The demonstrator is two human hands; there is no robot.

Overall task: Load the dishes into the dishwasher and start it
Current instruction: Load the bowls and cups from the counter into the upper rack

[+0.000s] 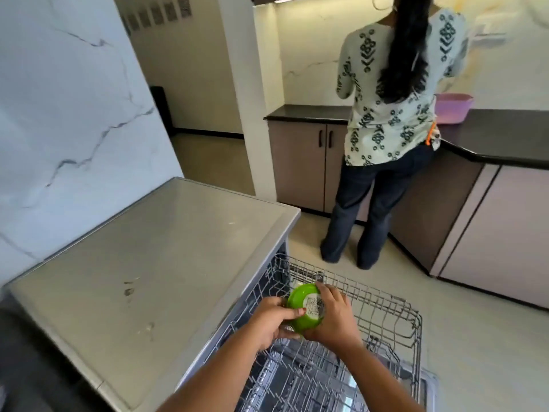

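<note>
Currently both hands, left hand (271, 319) and right hand (331, 318), are gripping an upturned green bowl (304, 307), fingers curled round it, over the upper rack (386, 310). Loading is underway; next, it probably needs seating between the wires.

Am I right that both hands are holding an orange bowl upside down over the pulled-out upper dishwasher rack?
Nearly: the bowl is green, not orange. The head view shows the left hand and right hand holding it upside down over the pulled-out upper rack.
</note>
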